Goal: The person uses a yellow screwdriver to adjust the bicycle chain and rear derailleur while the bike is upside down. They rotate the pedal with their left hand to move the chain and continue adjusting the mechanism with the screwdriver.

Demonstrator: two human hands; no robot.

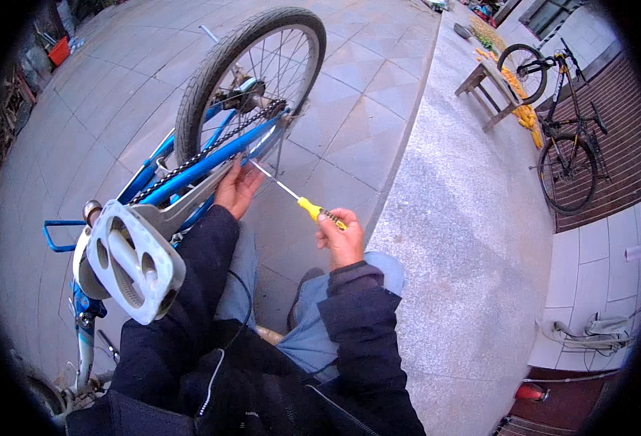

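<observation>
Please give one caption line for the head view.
Left hand steadies upturned blue bicycle; right hand points yellow-handled screwdriver at it.

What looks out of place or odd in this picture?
The blue bicycle is turned upside down, its rear wheel in the air and its white pedal pointing up. Yellow produce lies spilled along the pavement near the wooden bench.

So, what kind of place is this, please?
Probably an outdoor paved yard beside a building: grey paving tiles, a raised stone ledge, and a black bicycle parked by the brick wall.
</observation>
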